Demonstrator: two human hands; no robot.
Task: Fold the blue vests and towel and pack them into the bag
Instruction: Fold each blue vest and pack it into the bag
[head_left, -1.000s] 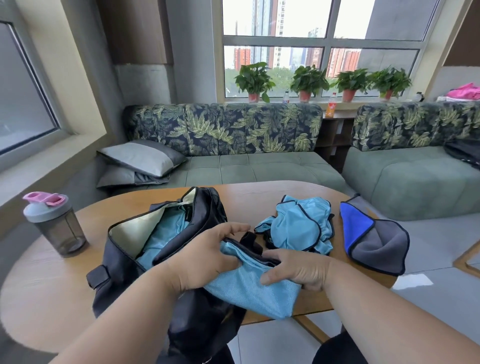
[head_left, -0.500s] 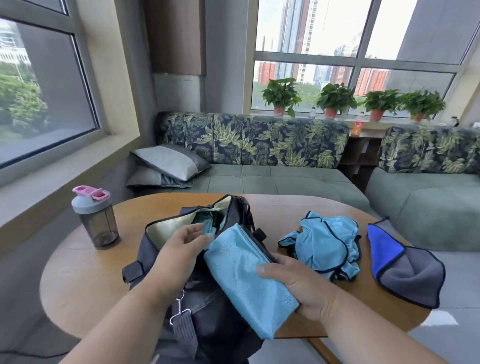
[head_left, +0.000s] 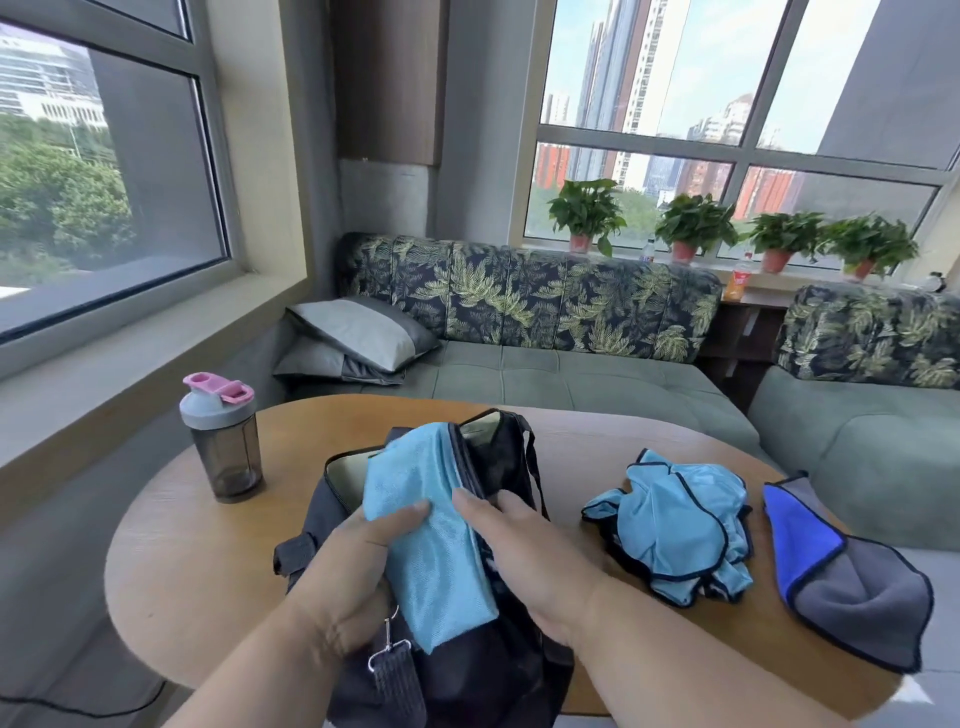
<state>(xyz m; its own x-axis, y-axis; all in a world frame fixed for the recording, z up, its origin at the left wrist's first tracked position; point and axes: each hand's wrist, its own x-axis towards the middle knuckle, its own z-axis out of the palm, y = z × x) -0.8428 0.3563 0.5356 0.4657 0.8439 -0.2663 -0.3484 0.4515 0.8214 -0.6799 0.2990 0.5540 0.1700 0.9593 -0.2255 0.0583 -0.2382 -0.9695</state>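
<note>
Packing step: a folded blue vest (head_left: 434, 525) being fed into the open bag (head_left: 498, 670) on the table (head_left: 171, 545).

The left hand (head_left: 353, 577) grips the vest's near left edge, thumb on top of the cloth; the right hand (head_left: 524, 556) lies along its right side with fingers nearly straight, pressing cloth and zipper edge together rather than curling round either. The vest's far end has entered the bag's mouth, while its near end hangs over the bag's front (so it lies between the two hands, touching both). The next move probably calls for sliding the fold fully down without letting it open. A crumpled vest (head_left: 675, 525) and the blue-and-grey towel (head_left: 836, 577) wait unfolded to the right, well apart from the right hand.
</note>
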